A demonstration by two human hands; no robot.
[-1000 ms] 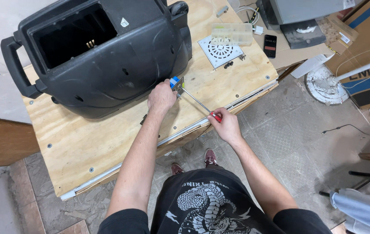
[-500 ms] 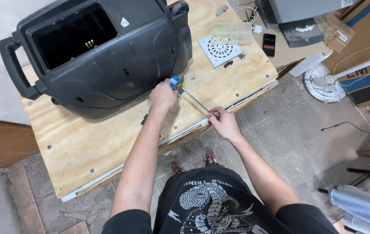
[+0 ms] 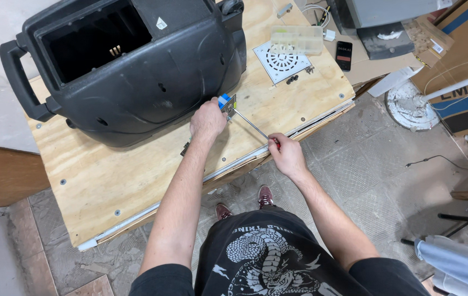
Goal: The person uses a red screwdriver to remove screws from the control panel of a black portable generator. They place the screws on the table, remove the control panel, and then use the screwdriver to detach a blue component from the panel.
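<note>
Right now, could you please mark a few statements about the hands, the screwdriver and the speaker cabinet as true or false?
1. The left hand holds a small blue and metal part beside the black speaker cabinet. True.
2. The right hand grips the handle of a long screwdriver. True.
3. The screwdriver tip points at the white round grille plate. False: it points at the small part in the left hand.
4. The cabinet stands on the floor. False: it lies on the plywood table.
5. A clear plastic box lies by the grille plate. True.
</note>
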